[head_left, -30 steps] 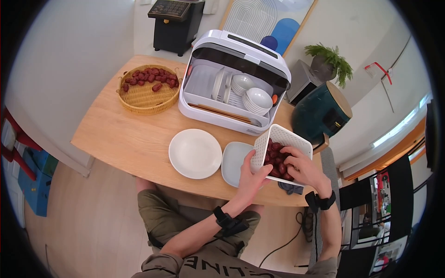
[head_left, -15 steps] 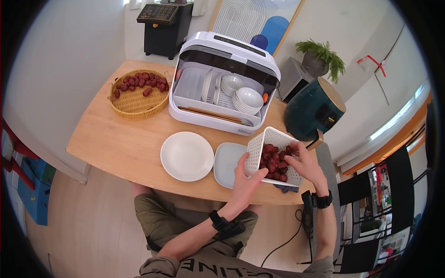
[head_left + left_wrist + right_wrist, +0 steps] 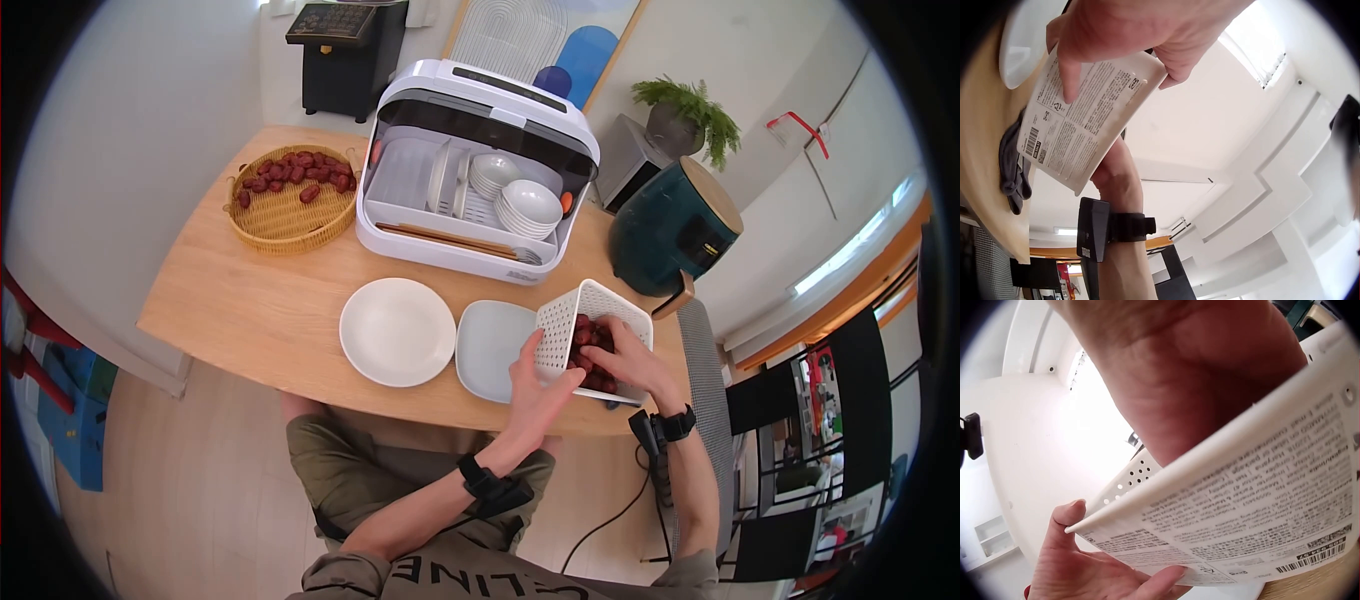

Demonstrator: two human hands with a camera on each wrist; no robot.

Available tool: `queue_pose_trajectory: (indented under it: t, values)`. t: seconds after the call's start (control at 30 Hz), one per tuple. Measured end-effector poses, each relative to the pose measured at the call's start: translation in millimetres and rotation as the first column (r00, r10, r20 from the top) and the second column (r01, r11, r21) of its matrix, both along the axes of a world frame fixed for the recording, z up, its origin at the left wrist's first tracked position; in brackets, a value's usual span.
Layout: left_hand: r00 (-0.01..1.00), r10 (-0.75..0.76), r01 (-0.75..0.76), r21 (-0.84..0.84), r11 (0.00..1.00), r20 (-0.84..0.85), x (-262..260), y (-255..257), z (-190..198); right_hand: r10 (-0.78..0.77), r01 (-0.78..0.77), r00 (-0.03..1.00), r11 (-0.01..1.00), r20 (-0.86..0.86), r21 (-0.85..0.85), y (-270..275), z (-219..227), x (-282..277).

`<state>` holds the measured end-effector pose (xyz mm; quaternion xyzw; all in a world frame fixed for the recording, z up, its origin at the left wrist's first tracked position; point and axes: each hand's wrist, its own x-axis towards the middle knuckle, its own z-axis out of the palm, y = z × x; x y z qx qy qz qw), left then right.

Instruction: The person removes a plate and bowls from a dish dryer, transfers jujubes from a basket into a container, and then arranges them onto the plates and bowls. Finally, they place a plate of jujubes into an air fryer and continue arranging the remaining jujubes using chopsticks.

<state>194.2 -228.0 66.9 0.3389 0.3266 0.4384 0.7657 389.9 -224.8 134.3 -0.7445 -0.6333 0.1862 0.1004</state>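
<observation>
In the head view, a white perforated basket [image 3: 557, 348] with dark red dates [image 3: 583, 358] inside is tilted at the table's front right. My left hand [image 3: 540, 392] grips its left side, thumb on the near rim and fingers along the wall; the left wrist view shows the printed label [image 3: 1079, 112] under those fingers. My right hand [image 3: 636, 362] reaches into the basket with its fingers among the dates. Its fingertips are hidden there, and in the right wrist view the basket wall [image 3: 1229, 487] covers them, so whether they pinch a date does not show.
A white round plate [image 3: 397, 332] and a pale square plate [image 3: 490, 350] lie left of the basket. Behind stand a dish cabinet [image 3: 450, 254] with bowls, a woven tray [image 3: 290, 226] of dates and a green air fryer [image 3: 650, 235]. A dark cloth [image 3: 1011, 165] lies under the basket.
My right hand lifted to the basket's right rim half a second ago and is now lower among the dates. The left hand keeps its grip on the basket, and the head view has shifted slightly.
</observation>
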Motion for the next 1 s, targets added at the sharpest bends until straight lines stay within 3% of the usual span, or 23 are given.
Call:
queue_pose_trajectory:
  t: [0.07, 0.27, 0.5, 0.57, 0.6, 0.67, 0.8, 1.0]
  values:
    - [1.000, 0.004, -0.004, 0.020, 1.000, -0.007, -0.4, 2.3, -5.8, -0.040, 0.030, 0.969, 0.998, -0.242, -0.049, 2.8, 0.7, -0.3]
    - [1.000, 0.002, -0.002, 0.009, 1.000, -0.009, -7.9, 6.7, 0.8, -0.087, 0.059, 0.877, 0.995, -0.472, -0.075, 7.2, 13.2, -13.7]
    - [0.995, -0.025, 0.030, -0.054, 0.998, 0.101, -18.9, 8.9, 5.9, -0.065, 0.041, 0.902, 0.997, -0.427, -0.064, 14.2, 6.2, -16.4]
    - [0.992, -0.021, 0.029, -0.072, 0.997, 0.122, -18.3, 8.6, 1.7, 0.005, -0.010, 0.986, 0.999, -0.166, -0.030, 14.1, 0.5, -16.6]
    - [0.990, -0.018, 0.031, -0.089, 0.996, 0.142, -18.2, 8.4, 0.1, 0.006, -0.011, 0.986, 0.999, -0.165, -0.031, 13.7, -0.5, -18.1]
    - [0.994, -0.017, 0.026, -0.084, 0.996, 0.110, -18.1, 7.5, 0.9, -0.029, 0.000, 0.920, 0.997, -0.392, -0.074, 12.3, -2.2, -21.0]
    - [1.000, -0.004, 0.004, -0.008, 1.000, -0.007, -11.6, 8.4, -12.6, -0.048, 0.020, 0.868, 0.998, -0.494, -0.062, 10.8, -9.0, -25.4]
    - [0.999, 0.008, -0.007, -0.011, 1.000, 0.046, -14.3, 10.4, -3.5, -0.133, 0.097, 0.765, 0.991, -0.631, -0.091, 12.3, 4.8, -29.0]
